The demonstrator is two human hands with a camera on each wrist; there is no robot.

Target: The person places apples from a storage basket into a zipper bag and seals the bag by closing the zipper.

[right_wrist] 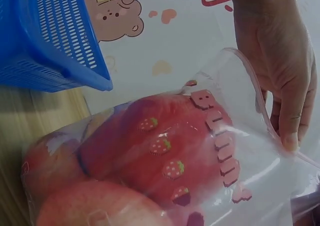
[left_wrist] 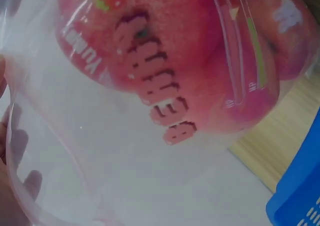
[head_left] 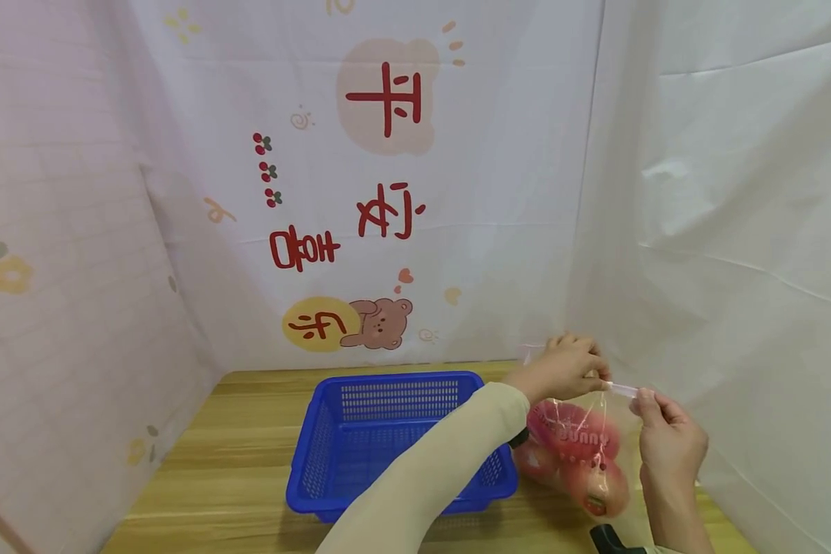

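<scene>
A clear zip bag (head_left: 589, 419), printed with pink BUNNY letters and small strawberries, stands on the table at the right. Inside are several round red fruits (head_left: 599, 488) that look like apples, one with a sticker. My left hand (head_left: 564, 365) reaches over from the left and pinches the bag's top edge between thumb and fingers; the right wrist view also shows this left hand (right_wrist: 282, 71) at the zip strip. Lower and further right, my right hand (head_left: 672, 438) pinches the same strip between thumb and forefinger. A short stretch of strip runs between both hands.
A blue plastic basket (head_left: 305, 462) with slotted walls stands left of the bag on the wood-grain table (head_left: 208, 462), nothing inside it. My left forearm crosses over it. White printed cloth (head_left: 492, 192) hangs behind and at both sides.
</scene>
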